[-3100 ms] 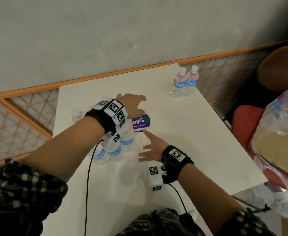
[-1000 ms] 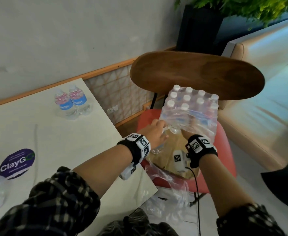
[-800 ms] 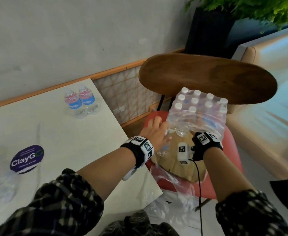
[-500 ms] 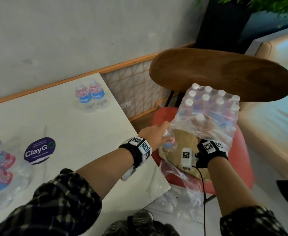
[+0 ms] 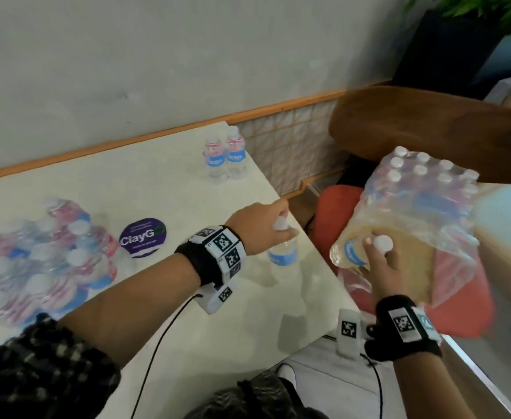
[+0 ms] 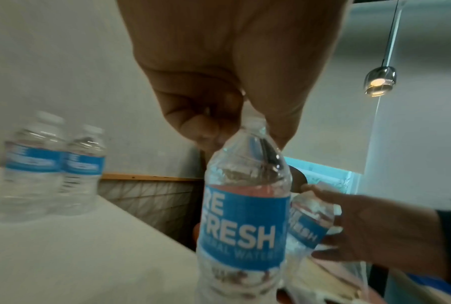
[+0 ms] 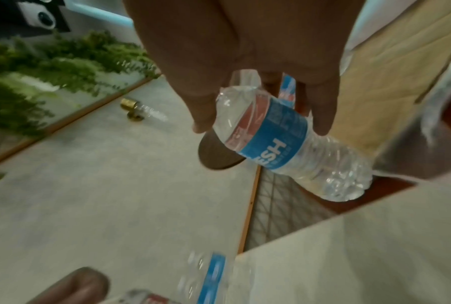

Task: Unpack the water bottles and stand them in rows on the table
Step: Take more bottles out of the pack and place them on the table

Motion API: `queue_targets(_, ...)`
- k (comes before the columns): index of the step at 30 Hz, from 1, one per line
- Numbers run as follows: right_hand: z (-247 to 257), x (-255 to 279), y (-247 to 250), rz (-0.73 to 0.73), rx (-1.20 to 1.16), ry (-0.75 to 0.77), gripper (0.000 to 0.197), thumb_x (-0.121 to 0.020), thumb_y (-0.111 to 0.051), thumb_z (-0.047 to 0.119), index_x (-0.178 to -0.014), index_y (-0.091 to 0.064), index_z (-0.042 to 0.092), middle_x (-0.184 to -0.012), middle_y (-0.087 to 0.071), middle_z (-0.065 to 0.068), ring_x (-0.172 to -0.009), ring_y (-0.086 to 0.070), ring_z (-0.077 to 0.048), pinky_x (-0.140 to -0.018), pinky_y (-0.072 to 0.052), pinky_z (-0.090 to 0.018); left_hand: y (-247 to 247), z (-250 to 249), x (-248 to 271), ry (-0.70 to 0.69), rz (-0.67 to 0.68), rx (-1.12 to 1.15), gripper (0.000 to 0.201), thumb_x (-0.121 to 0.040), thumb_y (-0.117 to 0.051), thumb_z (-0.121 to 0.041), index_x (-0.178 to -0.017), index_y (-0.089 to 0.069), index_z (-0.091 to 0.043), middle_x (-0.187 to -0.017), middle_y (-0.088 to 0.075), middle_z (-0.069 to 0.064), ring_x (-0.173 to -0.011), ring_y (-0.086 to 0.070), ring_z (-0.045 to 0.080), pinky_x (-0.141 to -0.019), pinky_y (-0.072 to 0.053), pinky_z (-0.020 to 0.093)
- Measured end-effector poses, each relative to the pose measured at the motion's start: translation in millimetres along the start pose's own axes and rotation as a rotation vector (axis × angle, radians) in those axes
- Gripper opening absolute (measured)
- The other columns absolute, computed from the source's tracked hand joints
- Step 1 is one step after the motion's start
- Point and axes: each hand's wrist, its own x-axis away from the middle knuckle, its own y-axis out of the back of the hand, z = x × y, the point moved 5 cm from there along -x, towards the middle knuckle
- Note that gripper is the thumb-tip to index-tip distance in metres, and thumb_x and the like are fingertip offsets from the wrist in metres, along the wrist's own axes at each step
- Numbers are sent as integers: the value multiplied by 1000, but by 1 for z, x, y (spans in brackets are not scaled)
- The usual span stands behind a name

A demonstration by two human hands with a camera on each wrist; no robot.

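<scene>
My left hand pinches the neck of a clear water bottle with a blue label, upright over the right edge of the white table. My right hand grips a second bottle by its cap end, tilted, just outside the torn shrink-wrapped pack on the red chair. Two bottles stand at the table's far right corner. A cluster of standing bottles fills the table's left side.
A purple round sticker marks the table between the cluster and my left hand. The red chair seat holds the pack and loose plastic wrap. Its wooden backrest rises behind. A wall with an orange rail runs along the table's far edge.
Both hands pulled away from the pack toward the table, each with a bottle. The left hand's bottle moved from beside the chair to above the table edge. The view swung left.
</scene>
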Motion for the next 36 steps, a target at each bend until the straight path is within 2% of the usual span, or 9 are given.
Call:
queue_targets(3,-11,29,-43,146,53,93,49,-66,-73,60,-104,-58,33,-105,-62,-3,-97,-60,-23,-84,-51,-40,2,46,43,62,101,-145,33,-88,-53,-51,-93,-38,-21,-79,-54,4,-73,-51,27,-63,-38,31)
queue_targets(7,-30,70,-115,340,225,161,18,-77,-60,43,-94,-58,42,-100,-64,7,-89,-58,-15,-81,-48,-39,0,96,98,130,148,-223,37,-90,-51,-49,-109,-45,-18,-97,-62,10,-79,-55,28,-65,-39,29)
queue_targets(11,-59,111,-194,579,363,172,15,-83,-64,37,-96,-58,35,-96,-62,7,-85,-56,-13,-69,-43,-23,10,128,140,173,172,-201,42,-89,-54,-47,-121,-56,-19,-113,-63,7,-102,-59,26,-77,-44,30)
queue_targets(15,-74,143,-261,734,477,189,16,-92,-60,22,-105,-55,29,-101,-60,6,-89,-54,-10,-77,-41,-22,26,149,165,220,266,-252,38,-86,-57,-38,-111,-67,-11,-99,-67,6,-90,-62,23,-73,-47,31)
queue_targets(19,-80,159,-300,788,489,149,24,-91,-60,27,-115,-55,26,-105,-61,6,-91,-55,-2,-79,-40,-17,43,173,191,283,346,-242,36,-80,-65,-33,-116,-66,-25,-109,-64,-3,-99,-60,20,-82,-50,31)
queue_targets(26,-109,155,-288,678,167,-491,61,-77,-68,39,-133,-45,38,-140,-41,-2,-131,-37,-30,-94,-42,-49,53,200,222,320,330,-226,41,-77,-66,-28,-117,-63,-37,-117,-61,-4,-103,-57,18,-81,-48,29)
queue_targets(29,-129,151,-270,532,30,-708,60,-86,-56,51,-140,-37,33,-135,-35,-15,-119,-43,-42,-87,-46,-57,50,208,232,319,231,-211,43,-80,-64,-38,-123,-57,-36,-117,-57,-2,-108,-56,20,-79,-42,27)
queue_targets(33,-148,168,-278,550,-21,-921,67,-84,-48,66,-140,-31,34,-125,-42,-27,-101,-54,-49,-86,-46,-62,41,214,238,373,132,-178,58,-76,-62,-63,-125,-53,-34,-119,-46,0,-110,-49,19,-83,-43,32)
queue_targets(36,-152,183,-295,622,-87,-1021,71,-84,-41,70,-138,-38,23,-128,-42,-32,-97,-55,-51,-77,-51,-60,41,221,239,389,124,-152,56,-76,-68,-52,-125,-54,-30,-121,-42,1,-108,-50,21,-82,-45,33)
